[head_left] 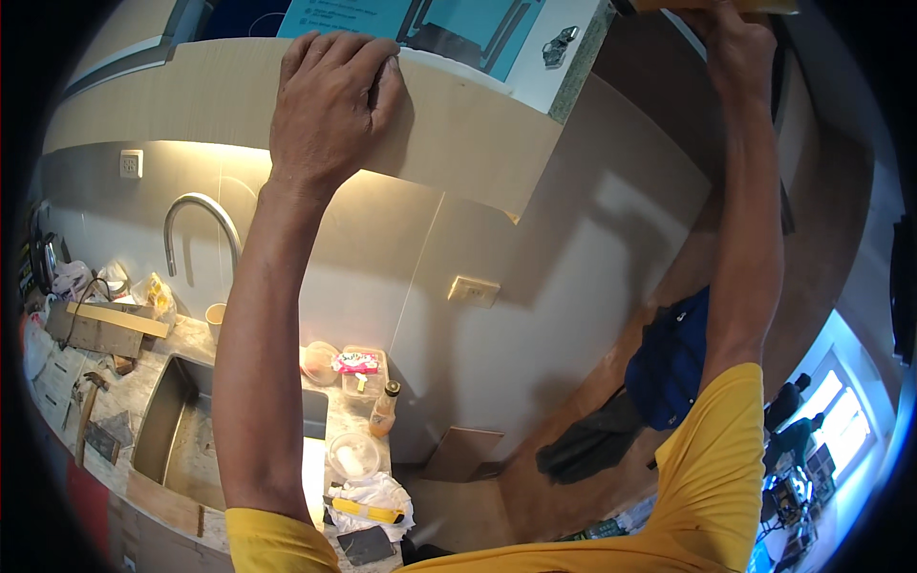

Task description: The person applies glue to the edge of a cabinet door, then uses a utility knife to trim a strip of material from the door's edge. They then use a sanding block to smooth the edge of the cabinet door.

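My left hand [332, 110] curls its fingers over the top edge of a pale wooden cabinet panel [468, 129]. Just behind it, a light-blue box with a printed picture [501, 33] lies inside the cabinet, beside a metal hinge [559, 46] on a white side board. At the top right my right hand [731, 38] is raised, closed on a flat tan piece [764, 8] partly cut off by the frame's edge; its fingers are partly hidden.
Below are a steel sink [172, 430], curved faucet [196, 201], tools [91, 401], plastic containers [349, 458], a bottle [385, 411] and a yellow cutter [368, 509]. Dark blue clothing [659, 363] lies at right by a brown surface. A bright window [841, 411] shows far right.
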### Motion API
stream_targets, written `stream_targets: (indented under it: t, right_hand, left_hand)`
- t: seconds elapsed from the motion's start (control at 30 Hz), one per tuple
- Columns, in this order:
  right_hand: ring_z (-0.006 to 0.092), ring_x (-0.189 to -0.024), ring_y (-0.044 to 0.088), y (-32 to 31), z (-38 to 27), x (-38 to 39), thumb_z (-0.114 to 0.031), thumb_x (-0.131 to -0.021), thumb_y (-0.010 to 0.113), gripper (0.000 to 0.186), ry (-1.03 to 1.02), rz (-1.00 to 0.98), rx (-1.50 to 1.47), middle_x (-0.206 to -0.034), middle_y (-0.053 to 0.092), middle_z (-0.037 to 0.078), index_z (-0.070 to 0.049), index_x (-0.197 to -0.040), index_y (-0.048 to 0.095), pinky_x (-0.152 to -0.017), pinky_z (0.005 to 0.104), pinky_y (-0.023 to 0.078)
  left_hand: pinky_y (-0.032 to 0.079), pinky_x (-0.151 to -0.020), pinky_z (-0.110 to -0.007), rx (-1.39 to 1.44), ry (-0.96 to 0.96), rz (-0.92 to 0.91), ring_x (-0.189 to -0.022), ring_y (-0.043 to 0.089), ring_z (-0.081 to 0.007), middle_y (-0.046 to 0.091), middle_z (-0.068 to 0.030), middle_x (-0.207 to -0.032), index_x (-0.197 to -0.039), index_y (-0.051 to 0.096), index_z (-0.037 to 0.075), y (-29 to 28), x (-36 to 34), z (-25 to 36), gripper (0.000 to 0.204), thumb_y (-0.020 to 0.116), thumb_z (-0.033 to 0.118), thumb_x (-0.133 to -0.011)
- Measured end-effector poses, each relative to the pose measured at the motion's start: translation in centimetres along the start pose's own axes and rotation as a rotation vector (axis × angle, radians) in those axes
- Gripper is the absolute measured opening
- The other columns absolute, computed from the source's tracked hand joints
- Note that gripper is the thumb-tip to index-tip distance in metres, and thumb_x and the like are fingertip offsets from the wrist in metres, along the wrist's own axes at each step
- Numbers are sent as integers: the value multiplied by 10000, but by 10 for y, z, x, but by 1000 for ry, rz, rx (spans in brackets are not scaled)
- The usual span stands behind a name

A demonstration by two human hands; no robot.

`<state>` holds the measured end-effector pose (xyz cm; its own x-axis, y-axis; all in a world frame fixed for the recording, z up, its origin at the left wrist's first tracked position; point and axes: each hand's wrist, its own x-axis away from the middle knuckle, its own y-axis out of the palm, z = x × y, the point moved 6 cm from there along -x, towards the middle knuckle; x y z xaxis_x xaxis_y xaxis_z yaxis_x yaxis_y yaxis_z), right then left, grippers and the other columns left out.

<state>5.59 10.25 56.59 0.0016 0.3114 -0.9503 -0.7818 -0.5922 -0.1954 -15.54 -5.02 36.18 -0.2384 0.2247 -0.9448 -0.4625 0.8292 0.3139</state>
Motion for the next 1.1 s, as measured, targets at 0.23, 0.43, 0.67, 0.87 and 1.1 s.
stream_targets:
  t: [0.23,0.43,0.67,0.87,1.1]
  right_hand:
    - [177,-834,661,3,0,-3,-173,-881,696,290,-145,36,172,-947,642,87,6,-1072,572,-699,320,602]
    - [146,-798,624,3,-11,8,-114,-873,700,241,-377,-42,392,-904,625,52,-7,-1042,566,-700,273,535]
    - [146,-810,595,17,-11,16,-15,-838,700,217,-447,57,499,-892,612,44,-13,-1006,562,-734,292,493]
    - [162,-874,610,6,-5,44,-3,-828,706,286,-456,81,460,-954,622,51,-12,-1073,559,-801,294,495]
    - [163,-854,615,4,-1,-8,-78,-854,707,267,-372,71,477,-917,632,54,-12,-1073,571,-779,297,500]
  left_hand:
    - [371,-1001,-389,-20,23,12,-959,603,-212,670,-56,-943,-961,677,94,2,0,-2,193,540,208,-888]
    - [348,-1031,-385,-5,-6,-25,-975,603,-230,668,-63,-994,-1006,678,83,6,0,3,218,518,190,-903]
    - [352,-1018,-373,-2,-1,-16,-992,598,-226,671,-61,-998,-1000,677,81,1,0,-3,214,526,191,-895]
    - [347,-1023,-372,-3,-11,-55,-1011,594,-234,670,-62,-1011,-1010,677,87,4,0,-1,215,528,186,-892]
    - [349,-1019,-367,9,-23,-36,-1028,580,-238,666,-52,-1027,-1016,676,91,0,-1,0,214,529,186,-892]
